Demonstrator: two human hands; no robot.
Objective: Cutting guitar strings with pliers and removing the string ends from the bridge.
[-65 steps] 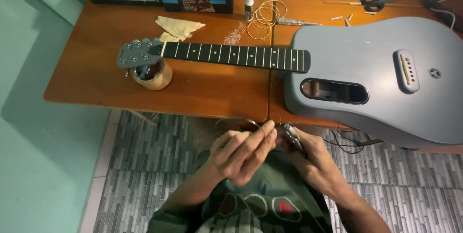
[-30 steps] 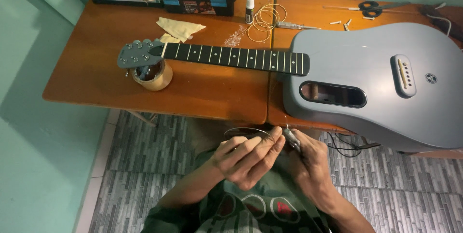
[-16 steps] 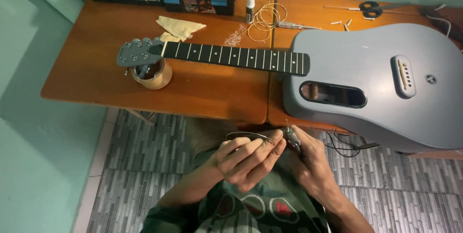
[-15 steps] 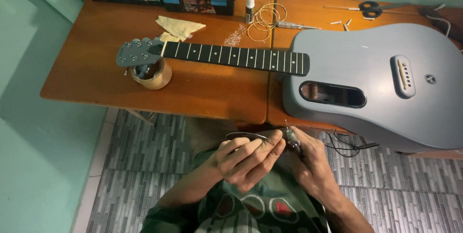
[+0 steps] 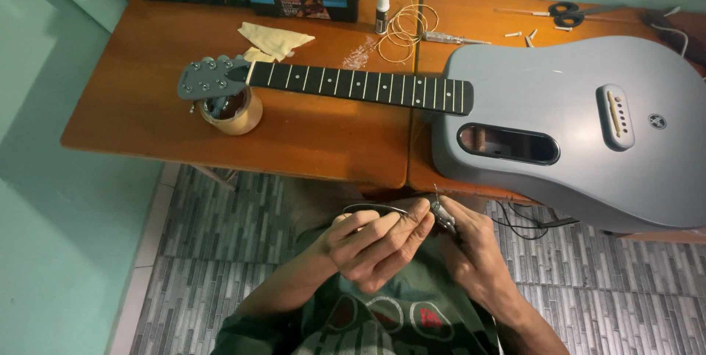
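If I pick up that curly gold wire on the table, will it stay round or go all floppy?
The coil of wire would probably sag and wobble, since its thin loops lie loose and uneven. It looks light, so it likely lifts easily. The loops might spring apart, as nothing visibly ties them.

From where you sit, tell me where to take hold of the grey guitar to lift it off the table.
Probably grip the guitar by its neck, coming from above with fingers wrapped around, and support the body's near edge. The neck is narrow and bridges between the roll and the body; the body is wide and overhangs the table.
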